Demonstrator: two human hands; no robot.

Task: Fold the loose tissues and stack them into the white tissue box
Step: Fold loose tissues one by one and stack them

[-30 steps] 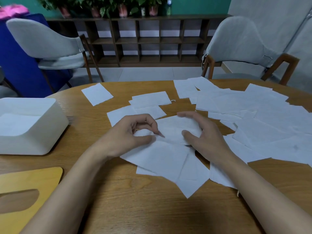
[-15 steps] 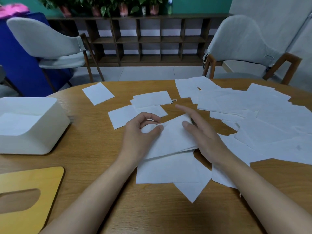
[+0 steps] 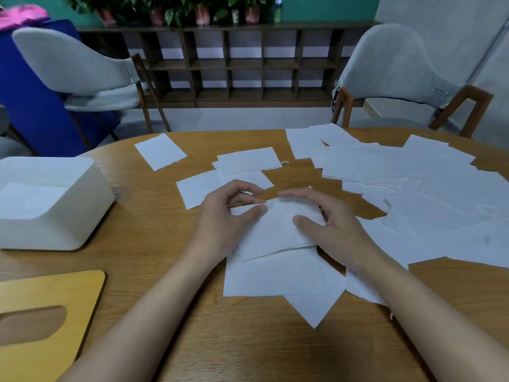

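Tissues (image 3: 413, 188) mostly left to fold

One tissue (image 3: 275, 230) at centre is pinched by the left hand (image 3: 225, 219) and the right hand (image 3: 336, 230). The rest are spread toward two o'clock; few seem stacked in the white tissue box (image 3: 55, 230) at nine o'clock.

Matt paper tissues (image 3: 413, 175), wood-grain table (image 3: 248, 343)
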